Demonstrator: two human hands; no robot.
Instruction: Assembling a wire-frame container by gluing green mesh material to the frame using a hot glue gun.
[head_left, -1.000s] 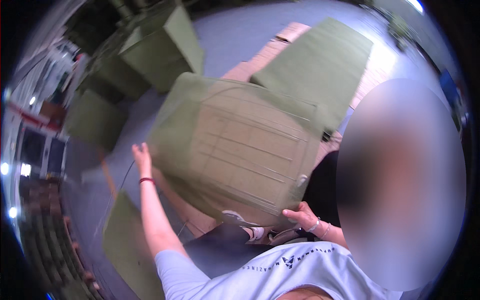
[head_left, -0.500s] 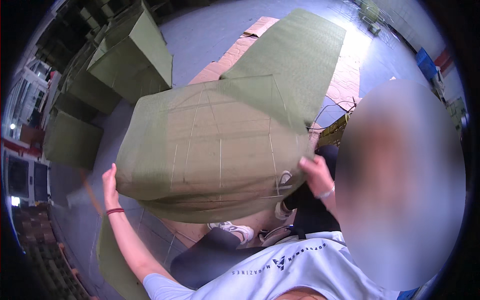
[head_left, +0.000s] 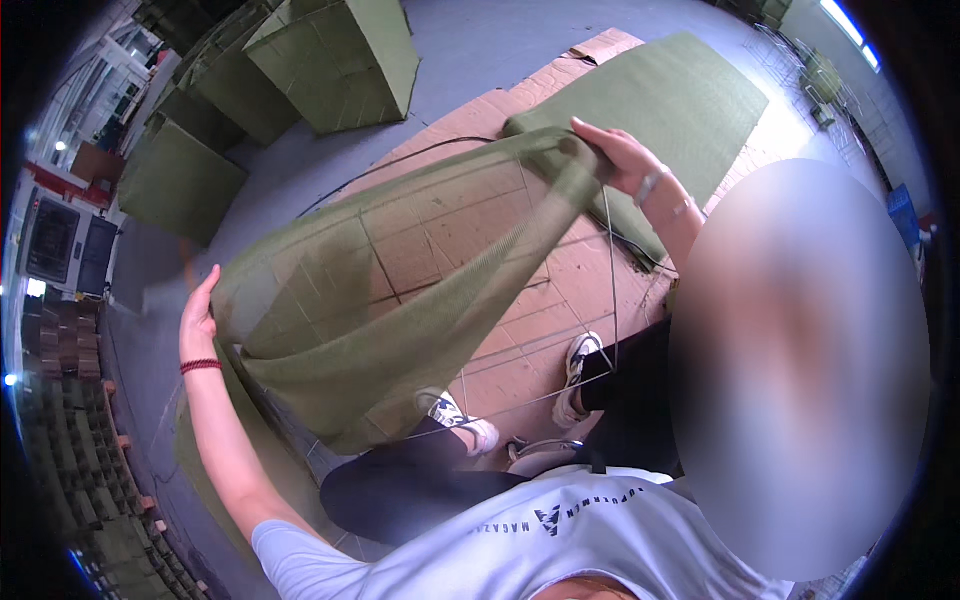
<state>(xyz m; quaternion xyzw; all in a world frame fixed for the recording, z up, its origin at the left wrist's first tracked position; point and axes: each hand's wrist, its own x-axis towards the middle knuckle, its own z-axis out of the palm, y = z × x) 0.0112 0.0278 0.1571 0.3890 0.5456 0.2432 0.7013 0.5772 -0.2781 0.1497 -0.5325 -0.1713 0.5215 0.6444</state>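
A thin green mesh fabric (head_left: 400,355) hangs in loose folds over a thin metal wire frame (head_left: 612,290) standing in front of me. My left hand (head_left: 198,318) is closed on the mesh at its left edge, thumb up, with some fingers hidden. My right hand (head_left: 628,168) is closed around the gathered mesh at the far right corner. Between the hands the far edge of the mesh is drawn fairly straight, while its near part sags diagonally. On the right the frame's wires are bare, and others show through the mesh.
Pink-brown cardboard (head_left: 520,325) lies under the frame and my shoes (head_left: 465,420). Flat green mesh pieces (head_left: 660,110) lie beyond it. Several green mesh-covered boxes (head_left: 330,60) stand at the far left. More green mesh (head_left: 215,460) lies by my left arm.
My right hand has moved away from me to the far corner, carrying the mesh with it. The near right of the frame is now uncovered, and the mesh has slackened into a diagonal fold.
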